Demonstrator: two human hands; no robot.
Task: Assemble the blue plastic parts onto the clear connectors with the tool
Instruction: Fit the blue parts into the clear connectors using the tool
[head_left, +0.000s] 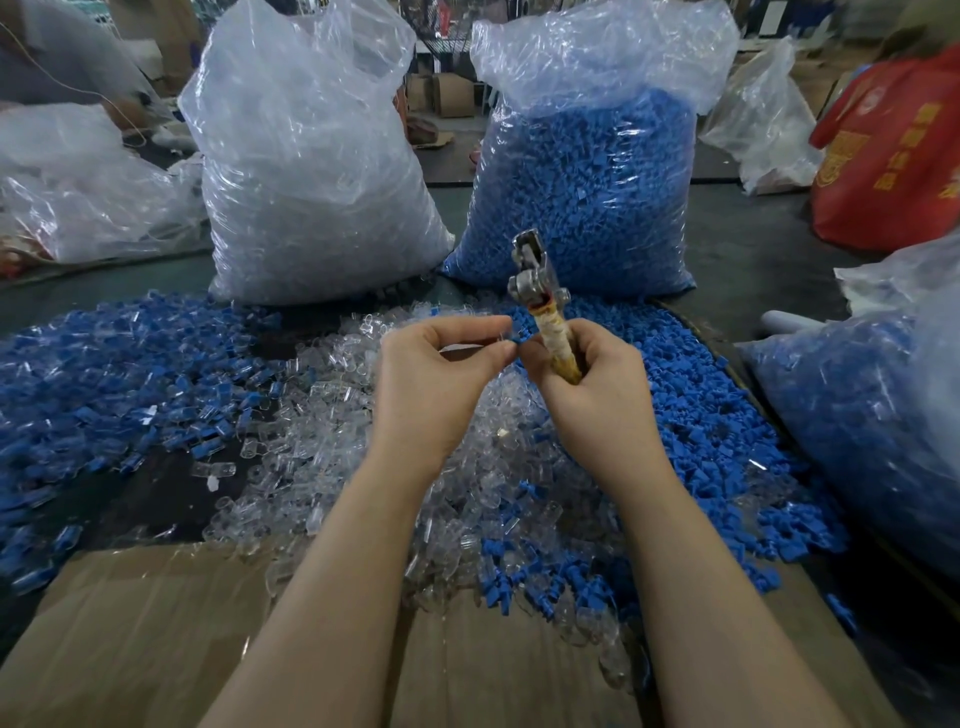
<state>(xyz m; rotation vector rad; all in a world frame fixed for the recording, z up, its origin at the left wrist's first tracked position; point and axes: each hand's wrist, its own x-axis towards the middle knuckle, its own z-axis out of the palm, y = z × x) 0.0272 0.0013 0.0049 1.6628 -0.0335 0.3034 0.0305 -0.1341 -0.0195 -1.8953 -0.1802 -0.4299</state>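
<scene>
**Workbench heaped with loose parts, one piece in hand**

Cardboard sheet (156, 623) nearest, flattened over the bench edge. Beyond it, a mound of loose clear connectors (467, 467) at centre, with loose blue plastic parts (727, 415) banked to the right and a mixed spread of blue-and-clear pieces (119, 374) to the left, apparently finished assemblies, though too small to confirm.

Above the mound, both hands raised and nearly touching. Left hand (436, 374) with thumb and forefinger pinched together on a small piece, a bit of blue showing at the fingertips; whether a clear connector is with it cannot be told. Right hand (587, 379) curled around the tape-wrapped handle of the tool (540, 301), metal head pointing up and away, nothing visibly seated in it.

Farther back, two tall plastic sacks standing side by side: sack of clear connectors (311, 171) on the left, sack of blue parts (587, 192) on the right, both bulging full. Another bag of blue pieces (857, 415) at far right, a red bag (893, 156) behind.

Judged from this: well under way but nowhere near the end, with large stock untouched; current piece being readied for the tool.
</scene>
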